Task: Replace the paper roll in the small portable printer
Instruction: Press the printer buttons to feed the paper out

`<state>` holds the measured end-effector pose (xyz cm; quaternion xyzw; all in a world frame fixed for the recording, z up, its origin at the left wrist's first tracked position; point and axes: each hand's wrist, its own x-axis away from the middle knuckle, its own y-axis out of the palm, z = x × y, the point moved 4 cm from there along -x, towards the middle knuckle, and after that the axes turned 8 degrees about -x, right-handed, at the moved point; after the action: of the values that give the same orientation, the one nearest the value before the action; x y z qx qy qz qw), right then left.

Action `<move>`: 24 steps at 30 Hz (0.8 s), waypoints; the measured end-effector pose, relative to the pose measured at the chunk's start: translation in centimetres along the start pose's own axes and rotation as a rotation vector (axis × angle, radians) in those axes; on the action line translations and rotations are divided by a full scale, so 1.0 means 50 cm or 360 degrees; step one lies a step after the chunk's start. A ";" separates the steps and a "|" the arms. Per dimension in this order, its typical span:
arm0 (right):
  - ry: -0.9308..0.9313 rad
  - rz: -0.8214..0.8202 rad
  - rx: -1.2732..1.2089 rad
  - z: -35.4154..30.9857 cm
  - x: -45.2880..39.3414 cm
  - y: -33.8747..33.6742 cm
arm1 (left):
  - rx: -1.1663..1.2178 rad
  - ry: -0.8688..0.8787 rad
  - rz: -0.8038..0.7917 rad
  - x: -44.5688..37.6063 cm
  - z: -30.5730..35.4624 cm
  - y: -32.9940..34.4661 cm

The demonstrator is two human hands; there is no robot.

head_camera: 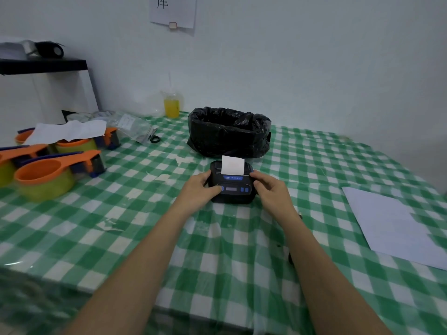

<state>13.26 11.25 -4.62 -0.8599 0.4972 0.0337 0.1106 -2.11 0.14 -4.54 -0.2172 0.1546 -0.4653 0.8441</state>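
Observation:
A small black portable printer (232, 187) with blue buttons sits on the green checked tablecloth, its lid closed. A strip of white paper (232, 165) sticks up out of its top slot. My left hand (200, 189) grips the printer's left side, thumb resting on the front panel by a blue button. On the opposite side, my right hand (272, 189) holds the printer with fingers curled over its upper edge. No loose paper roll can be seen.
A bin lined with a black bag (228, 131) stands just behind the printer. Orange and yellow tape dispensers (46, 175) crowd the left side. A white sheet (391, 223) lies at the right. A cup of yellow drink (171, 107) is by the wall.

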 end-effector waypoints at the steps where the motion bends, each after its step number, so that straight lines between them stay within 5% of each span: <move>1: 0.0001 0.0000 0.0000 0.001 -0.001 0.000 | -0.0005 -0.0005 0.0001 -0.001 -0.003 0.000; 24: -0.0040 0.0019 0.0140 0.004 -0.005 0.000 | 0.0098 -0.0009 0.0127 -0.011 -0.025 0.007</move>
<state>13.15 11.53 -4.78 -0.8508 0.5018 0.0233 0.1545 -2.71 0.49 -5.77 -0.1861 0.1463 -0.4352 0.8687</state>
